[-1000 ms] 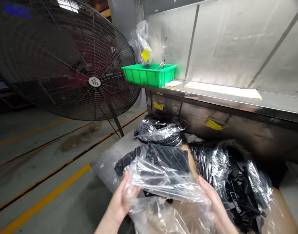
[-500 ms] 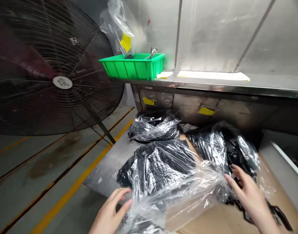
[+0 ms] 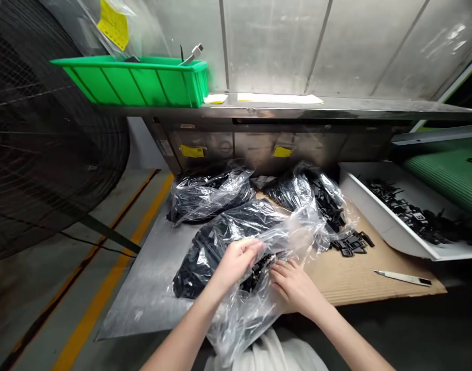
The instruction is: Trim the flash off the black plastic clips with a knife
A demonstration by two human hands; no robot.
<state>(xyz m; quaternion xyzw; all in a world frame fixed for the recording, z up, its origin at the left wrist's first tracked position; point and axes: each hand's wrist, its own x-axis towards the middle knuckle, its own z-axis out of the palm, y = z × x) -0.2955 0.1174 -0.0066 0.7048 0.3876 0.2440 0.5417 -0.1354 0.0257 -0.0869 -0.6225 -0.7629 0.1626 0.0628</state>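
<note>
A clear plastic bag (image 3: pixel 211 245) full of small black plastic parts lies at the front of the table, its loose mouth spread toward me. My left hand (image 3: pixel 238 260) is closed, pinching the film at the upper side of the opening. Just to the right, my right hand (image 3: pixel 292 283) has its fingers curled over the lower edge of the film. Black parts (image 3: pixel 258 273) show in the opening between the two hands. Behind this bag lie a second bag of black parts (image 3: pixel 211 196) at left and an open one (image 3: pixel 301 190) at right.
Loose black parts (image 3: pixel 352 243) and a utility knife (image 3: pixel 402 278) lie on the cardboard (image 3: pixel 336 281). A white tray (image 3: pixel 390 234) of black parts stands right, beside a green ribbed belt (image 3: pixel 448 165). A green bin (image 3: pixel 131 82) sits on the shelf; a large fan (image 3: pixel 54 134) is left.
My hands have come together from either side of the bag and now grip the film at its mouth. The view has swung right, bringing the tray and knife into sight.
</note>
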